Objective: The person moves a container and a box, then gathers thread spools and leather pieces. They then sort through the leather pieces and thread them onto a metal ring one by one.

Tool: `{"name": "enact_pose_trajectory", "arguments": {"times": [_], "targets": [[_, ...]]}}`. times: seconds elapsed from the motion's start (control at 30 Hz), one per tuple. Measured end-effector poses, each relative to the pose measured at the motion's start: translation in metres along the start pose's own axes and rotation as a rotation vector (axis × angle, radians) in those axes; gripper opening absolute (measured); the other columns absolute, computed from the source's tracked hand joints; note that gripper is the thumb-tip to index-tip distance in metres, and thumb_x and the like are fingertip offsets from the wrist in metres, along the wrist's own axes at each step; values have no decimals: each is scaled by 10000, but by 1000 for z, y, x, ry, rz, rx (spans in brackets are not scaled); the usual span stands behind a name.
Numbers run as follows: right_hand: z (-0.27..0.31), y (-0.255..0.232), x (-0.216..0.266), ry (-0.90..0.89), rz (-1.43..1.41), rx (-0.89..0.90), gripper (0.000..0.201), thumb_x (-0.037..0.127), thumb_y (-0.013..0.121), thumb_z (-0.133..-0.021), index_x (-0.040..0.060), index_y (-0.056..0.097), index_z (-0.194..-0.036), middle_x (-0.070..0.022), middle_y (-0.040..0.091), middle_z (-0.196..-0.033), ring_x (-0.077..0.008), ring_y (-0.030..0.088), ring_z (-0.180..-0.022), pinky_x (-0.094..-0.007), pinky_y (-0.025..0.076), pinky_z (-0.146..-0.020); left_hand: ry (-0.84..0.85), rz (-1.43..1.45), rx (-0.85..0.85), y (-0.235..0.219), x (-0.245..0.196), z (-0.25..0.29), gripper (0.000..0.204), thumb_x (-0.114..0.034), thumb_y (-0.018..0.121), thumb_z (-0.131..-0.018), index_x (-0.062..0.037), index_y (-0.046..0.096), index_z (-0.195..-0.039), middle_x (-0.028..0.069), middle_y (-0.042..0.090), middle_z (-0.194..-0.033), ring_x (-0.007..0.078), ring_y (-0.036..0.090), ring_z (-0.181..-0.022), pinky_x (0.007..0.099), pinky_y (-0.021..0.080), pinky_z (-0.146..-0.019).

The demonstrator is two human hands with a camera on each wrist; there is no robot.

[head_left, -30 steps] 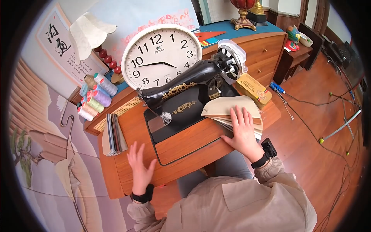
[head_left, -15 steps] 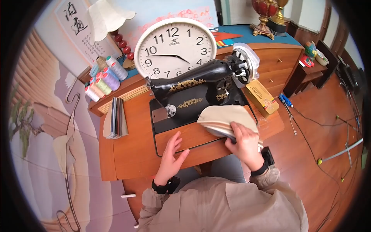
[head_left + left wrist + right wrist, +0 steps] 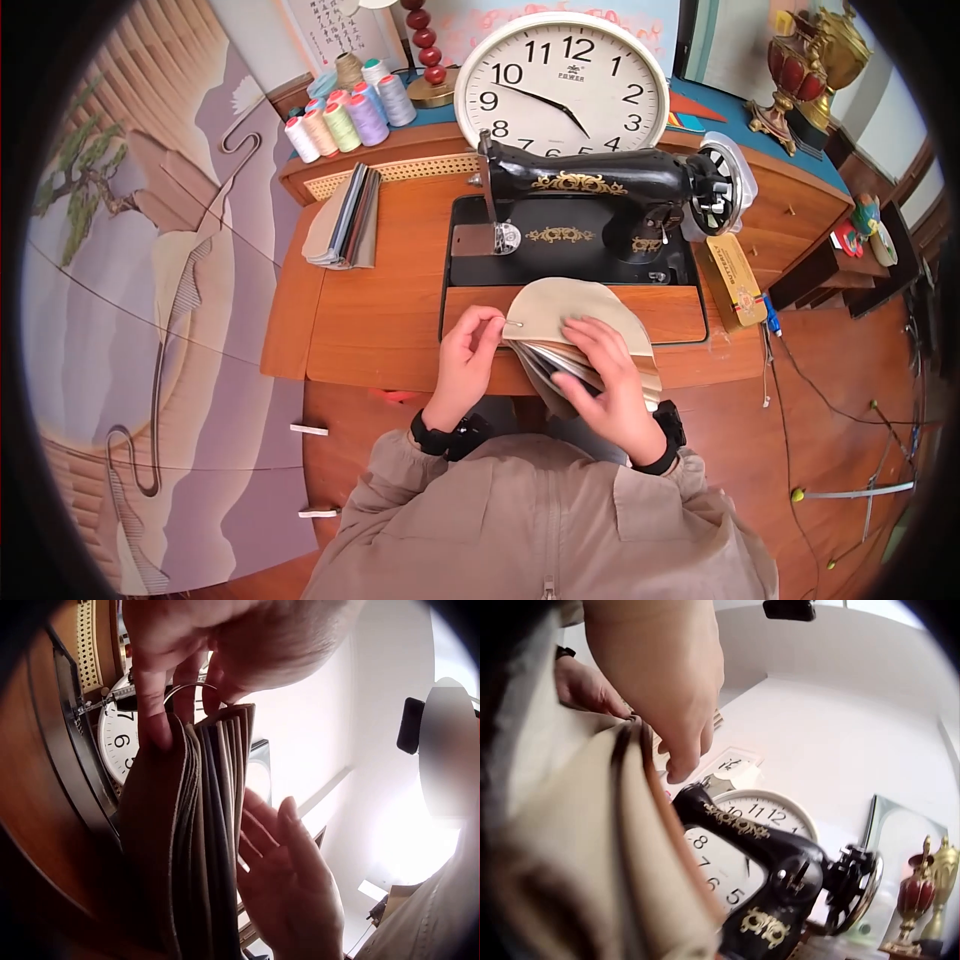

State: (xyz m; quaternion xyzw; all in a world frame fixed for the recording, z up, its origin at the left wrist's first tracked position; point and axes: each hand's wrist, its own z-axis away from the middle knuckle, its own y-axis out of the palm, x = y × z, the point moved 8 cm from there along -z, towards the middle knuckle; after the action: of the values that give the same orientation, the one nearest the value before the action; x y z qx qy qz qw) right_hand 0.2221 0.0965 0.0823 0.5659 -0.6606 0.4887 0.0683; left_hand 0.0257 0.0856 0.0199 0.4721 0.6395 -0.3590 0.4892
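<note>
A fanned bundle of fabric-like swatches (image 3: 570, 303), beige on top with brown, grey and dark layers below, lies at the table's front edge before a black sewing machine (image 3: 600, 180). My left hand (image 3: 465, 360) pinches the metal ring (image 3: 180, 688) at the bundle's left corner, one fingertip against the outer brown sheet. My right hand (image 3: 615, 400) lies over the right part of the bundle, fingers extended on the top sheet and thumb spread away along the near edges. In the left wrist view the layers (image 3: 214, 772) stand apart at their edges.
A second swatch bundle (image 3: 345, 220) sits at the table's left. Thread spools (image 3: 345, 120) and a large clock (image 3: 560, 85) stand behind. A yellow tin (image 3: 735, 280) is right of the machine. Cables (image 3: 790, 470) cross the floor at right.
My left hand has come from bare table to the bundle's corner and now pinches its ring. My right hand first lay on the swatches, gripped their edge, then loosened; the bundle turned and fanned.
</note>
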Motion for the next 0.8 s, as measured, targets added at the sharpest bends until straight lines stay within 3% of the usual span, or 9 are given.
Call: {"name": "enact_pose_trajectory", "arguments": {"times": [0.17, 0.4, 0.5, 0.6, 0.8], "targets": [[-16, 9, 9, 51, -198, 12, 239, 13, 603, -923, -5, 647, -1157, -146, 652, -1161, -336, 586, -1097, -415, 456, -961, 41, -34, -24, -12, -1, 6, 84, -91, 559, -1018, -11, 585, -1021, 11, 616, -855, 62, 585, -770, 222, 481, -703], [0, 12, 20, 47, -100, 138, 215, 17, 618, -910, -9, 660, -1119, -154, 659, -1138, -339, 611, -1056, -391, 488, -915, 16, -44, -23, -26, 5, 12, 67, -68, 559, -1009, -4, 577, -1014, 30, 597, -859, 82, 606, -782, 230, 491, -696], [14, -6, 0, 187, 40, 72, 146, 6, 626, -897, -6, 691, -1027, -161, 698, -993, -353, 662, -943, -398, 521, -841, 16, -33, -4, -28, 6, 13, 59, -59, 563, -1004, -1, 572, -1004, 37, 590, -865, 93, 612, -772, 232, 493, -695], [10, -17, -1, 283, 20, -40, 139, -25, 626, -883, -6, 698, -1001, -149, 701, -968, -329, 674, -903, -368, 530, -798, 11, -6, 62, -26, 2, 12, 57, -48, 569, -997, 8, 565, -999, 45, 581, -876, 105, 601, -769, 240, 487, -686], [-30, 41, 34, 16, -37, 20, 171, -14, 678, -847, 25, 714, -1009, -105, 674, -995, -299, 629, -908, -365, 515, -786, 66, -152, 167, -24, -17, 10, 53, -28, 578, -976, 11, 557, -1006, 84, 553, -911, 159, 576, -775, 282, 478, -676]]}}
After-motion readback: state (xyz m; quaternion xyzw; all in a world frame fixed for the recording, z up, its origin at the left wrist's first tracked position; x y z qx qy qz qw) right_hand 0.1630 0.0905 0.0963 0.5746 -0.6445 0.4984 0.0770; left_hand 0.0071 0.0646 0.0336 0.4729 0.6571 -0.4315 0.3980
